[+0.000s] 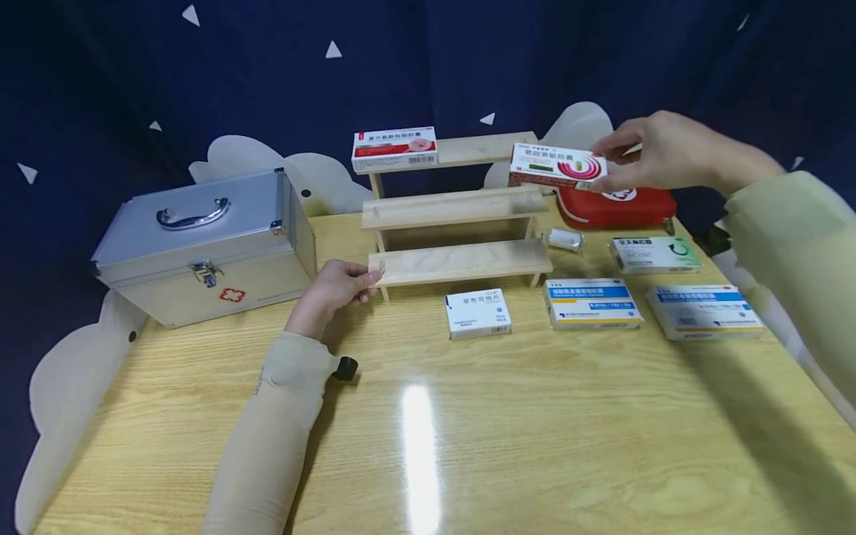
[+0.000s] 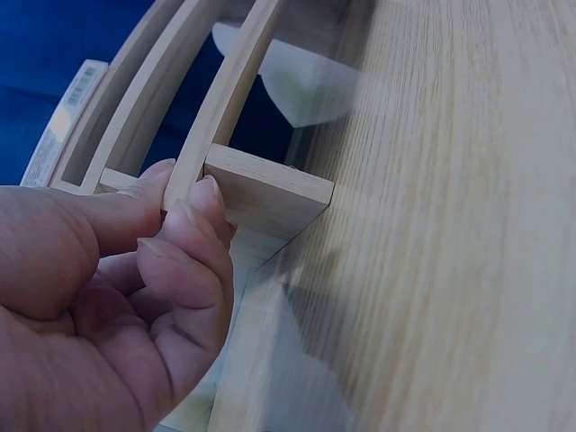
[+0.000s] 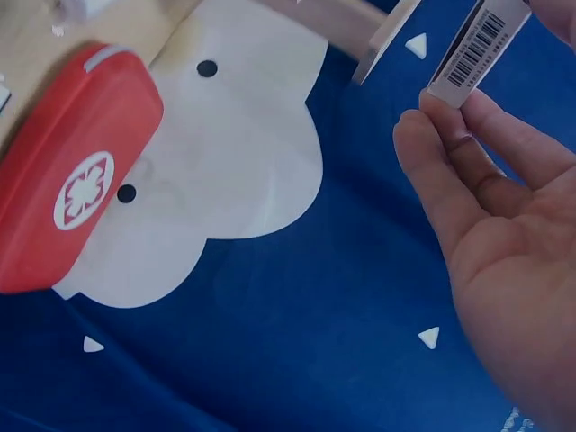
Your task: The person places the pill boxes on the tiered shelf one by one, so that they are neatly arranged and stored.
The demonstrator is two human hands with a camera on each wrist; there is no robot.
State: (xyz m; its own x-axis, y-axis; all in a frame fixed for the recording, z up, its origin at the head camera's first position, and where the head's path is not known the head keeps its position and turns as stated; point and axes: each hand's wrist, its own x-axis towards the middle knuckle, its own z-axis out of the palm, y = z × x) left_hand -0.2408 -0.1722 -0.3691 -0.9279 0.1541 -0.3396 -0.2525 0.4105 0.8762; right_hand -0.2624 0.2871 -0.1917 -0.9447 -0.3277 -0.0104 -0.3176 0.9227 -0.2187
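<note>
My right hand [image 1: 652, 152] holds a red and white medicine box [image 1: 558, 165] by its right end, in the air in front of the top tier's right part. In the right wrist view the barcoded end of this medicine box [image 3: 477, 49] sits between thumb and fingers. At the left, my left hand [image 1: 339, 285] pinches the left end of the lowest tier of a three-tier wooden rack [image 1: 461, 260]; the left wrist view shows thumb and fingertips on that board [image 2: 202, 144]. Another red and white medicine box [image 1: 394, 150] lies on the top tier's left end.
An aluminium first-aid case [image 1: 207, 245] stands left of the rack. In front and to the right lie a white medicine box [image 1: 478, 313], blue and white boxes [image 1: 592, 303] [image 1: 704, 312], a green and white box [image 1: 655, 254], a wrapped bandage roll [image 1: 565, 239] and a red pouch [image 1: 622, 208].
</note>
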